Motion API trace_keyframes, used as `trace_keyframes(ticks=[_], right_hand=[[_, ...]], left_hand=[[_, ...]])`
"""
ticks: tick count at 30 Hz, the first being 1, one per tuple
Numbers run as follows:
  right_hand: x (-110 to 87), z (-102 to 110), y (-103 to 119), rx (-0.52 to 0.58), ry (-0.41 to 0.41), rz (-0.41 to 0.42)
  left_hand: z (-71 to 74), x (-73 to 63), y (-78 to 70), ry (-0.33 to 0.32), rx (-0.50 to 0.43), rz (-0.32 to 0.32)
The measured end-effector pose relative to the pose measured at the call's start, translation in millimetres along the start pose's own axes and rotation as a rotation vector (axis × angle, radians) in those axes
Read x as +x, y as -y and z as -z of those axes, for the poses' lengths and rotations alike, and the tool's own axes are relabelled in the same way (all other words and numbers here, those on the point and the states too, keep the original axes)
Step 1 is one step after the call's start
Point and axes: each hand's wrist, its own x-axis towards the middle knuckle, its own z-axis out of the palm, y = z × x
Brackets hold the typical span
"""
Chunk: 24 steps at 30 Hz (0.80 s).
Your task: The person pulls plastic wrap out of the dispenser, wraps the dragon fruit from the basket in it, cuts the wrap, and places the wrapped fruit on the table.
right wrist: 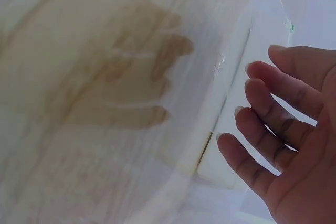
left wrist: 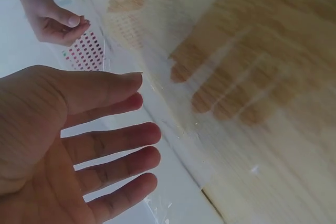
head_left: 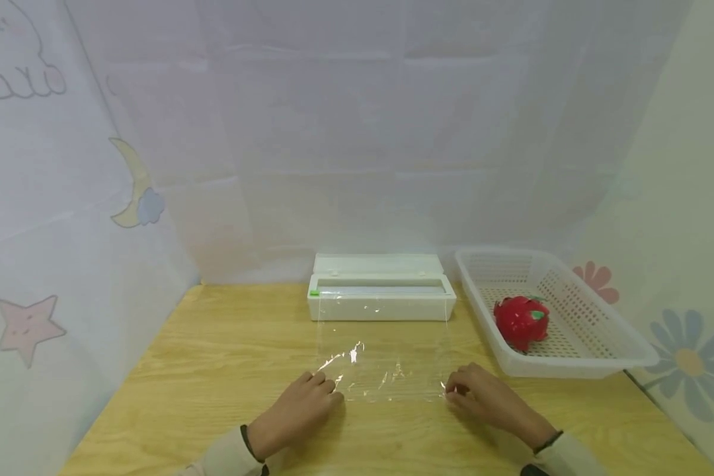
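So, starting at the fingers: the left hand (head_left: 294,413) pinches the near left corner of a clear plastic wrap (head_left: 387,350) sheet, thumb and index tips close together, the other three fingers (left wrist: 121,142) spread loosely. The right hand (head_left: 492,402) has the near right corner between thumb and index, the rest of its fingers softly bent. How firm either pinch is, can't tell.

The wrap's near edge runs pretty straight from hand to hand, side to side, with some shiny wrinkles on the left. From there the sheet points away from the person, over the middle of the wooden worktop (head_left: 226,350), up to a white box (head_left: 387,280). The box's long axis lies left to right, lid (head_left: 377,264) tipped up at the back, green tab (head_left: 314,293) at its left end.

Roomwise, the wood stretches wide on the left, out to the worktop's left edge. The right side's tighter: a white basket (head_left: 571,367) sits just beside the box, slanting toward the near right and reaching the worktop's right edge, a red dragon fruit (head_left: 520,322) inside. Behind everything hangs a pale cloth (head_left: 345,132).
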Motion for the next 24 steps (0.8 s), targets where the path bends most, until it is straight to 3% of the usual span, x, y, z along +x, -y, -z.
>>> trace_keyframes(ticks=[5,8,14,19,24], right_hand=[[-1.2,-3,3,-0.040,-0.054,-0.043],[-2.8,-3,4,-0.063,-0.111,-0.052],[-5.7,-3,10,-0.111,-0.249,-0.019],[-7.7,1,15,-0.167,-0.389,0.052],[-10.7,19,18,-0.197,-0.509,0.106]], left_hand=[[-1.2,2.8,-0.1,-0.071,-0.068,0.026],[-2.1,6.3,-0.9,-0.102,-0.162,0.043],[-0.6,15.7,-3.8,-0.066,-0.342,0.118],[-4.1,16.8,-3.1,-0.070,-0.361,0.162],[-6.4,12.8,5.1,-0.046,-0.334,0.185]])
